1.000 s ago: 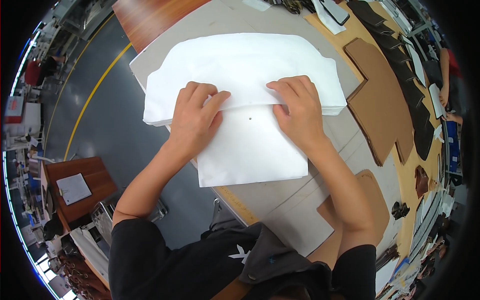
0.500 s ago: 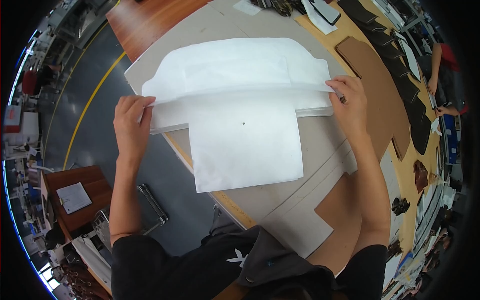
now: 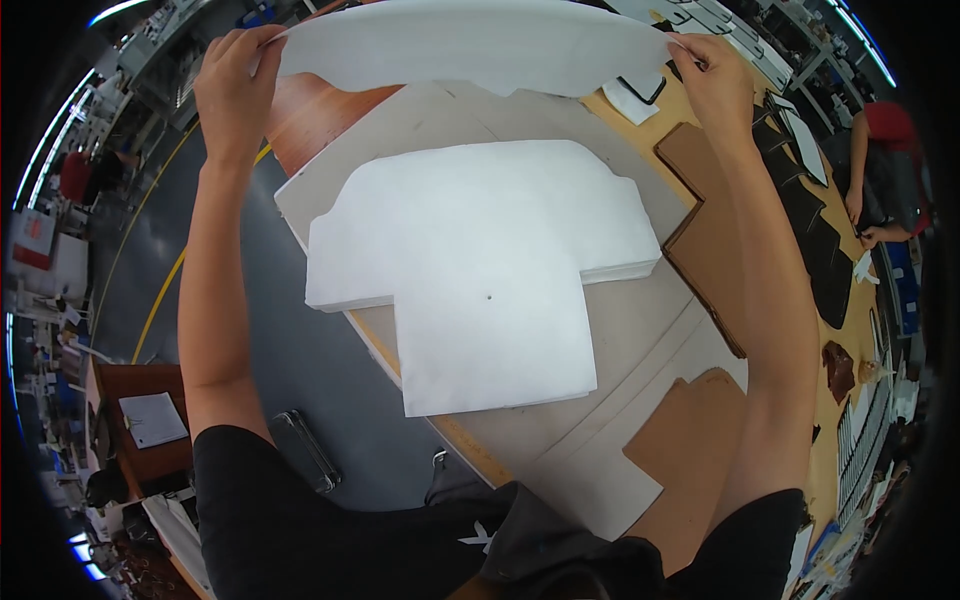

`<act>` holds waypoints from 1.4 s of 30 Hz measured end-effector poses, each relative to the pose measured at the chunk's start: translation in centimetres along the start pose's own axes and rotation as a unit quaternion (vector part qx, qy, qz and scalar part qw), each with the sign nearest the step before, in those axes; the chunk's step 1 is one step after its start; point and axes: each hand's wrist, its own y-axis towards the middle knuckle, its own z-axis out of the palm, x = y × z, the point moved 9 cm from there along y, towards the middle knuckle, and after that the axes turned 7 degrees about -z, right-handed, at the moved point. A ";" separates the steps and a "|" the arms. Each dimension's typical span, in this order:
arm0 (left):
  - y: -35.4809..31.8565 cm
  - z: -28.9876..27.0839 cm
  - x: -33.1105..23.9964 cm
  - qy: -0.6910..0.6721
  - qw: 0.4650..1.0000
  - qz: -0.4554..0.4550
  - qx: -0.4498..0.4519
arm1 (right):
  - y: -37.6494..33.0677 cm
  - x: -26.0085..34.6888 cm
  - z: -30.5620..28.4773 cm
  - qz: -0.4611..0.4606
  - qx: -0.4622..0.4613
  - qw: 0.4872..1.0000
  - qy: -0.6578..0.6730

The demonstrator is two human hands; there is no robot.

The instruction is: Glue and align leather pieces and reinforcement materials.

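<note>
Thumb and fingers of both the left hand and the right hand are pinched closed on opposite ends of a wide, thin white sheet, held stretched across the top of the frame. Mid-frame, a T-shaped stack of white sheets lies on a grey-topped table, apart from both hands. Flat brown angular pieces lie right of it.

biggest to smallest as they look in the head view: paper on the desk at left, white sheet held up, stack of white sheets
1. stack of white sheets
2. held-up white sheet
3. desk paper, clearly smallest
</note>
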 end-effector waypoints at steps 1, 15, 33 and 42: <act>-0.4 -1.1 -0.7 0.007 1.000 0.016 -0.013 | -0.3 0.5 -0.5 -0.002 -0.002 1.000 -0.002; -19.5 -7.5 -5.8 -0.049 0.992 -0.009 0.116 | -18.5 6.5 -4.7 0.089 0.132 0.986 0.039; -28.3 -5.9 0.4 -0.291 0.801 -0.496 0.164 | -20.9 24.9 3.2 -0.168 0.366 0.896 0.186; -27.8 -5.5 0.3 -0.357 0.720 -0.573 0.161 | -21.3 24.9 2.5 -0.146 0.360 0.898 0.208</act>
